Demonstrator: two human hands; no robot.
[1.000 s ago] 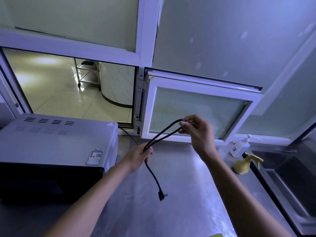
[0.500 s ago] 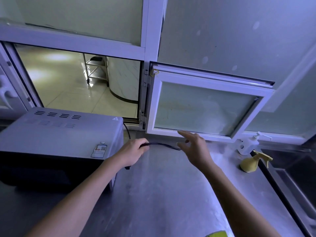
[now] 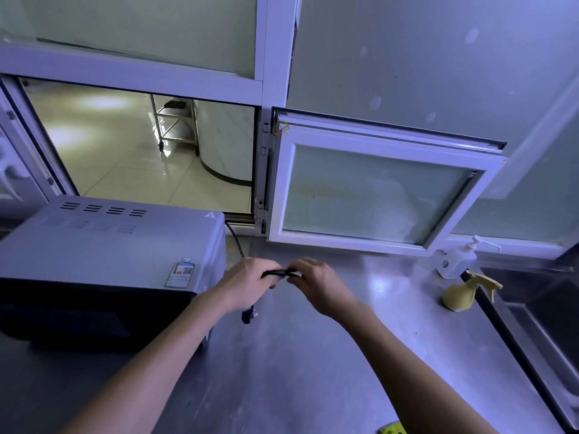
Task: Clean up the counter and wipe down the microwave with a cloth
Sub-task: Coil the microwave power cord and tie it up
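Since half a second ago, both hands have been brought together over the stainless-steel worktop (image 3: 313, 355), and the black power cord (image 3: 280, 272) is now bunched between them, where before it was stretched flat and the right hand was spread open above it. The left hand (image 3: 247, 285) is curled round the folded cord, and the right hand (image 3: 316, 285) is pinching the other end of the same bundle with bent fingers; the two hands are almost touching. The black plug (image 3: 247, 317) is seen hanging below the left hand, just above the worktop. Behind the left hand the cord is led up toward the rear of the grey box-shaped microwave with a black front (image 3: 106, 245), which stands on the left part of the worktop, just beside the hands. A small label (image 3: 181, 274) is stuck on the microwave's top near its right front corner.

At the right, near the dark sink (image 3: 551, 324), a yellow plastic spray bottle (image 3: 463, 292) is stood on the worktop, with a white pump bottle (image 3: 457, 260) just behind it. Behind the hands, a white-framed frosted window sash (image 3: 369, 195) is swung open. A yellow-green scrap (image 3: 390, 429), too small to identify, is cut off by the bottom edge.
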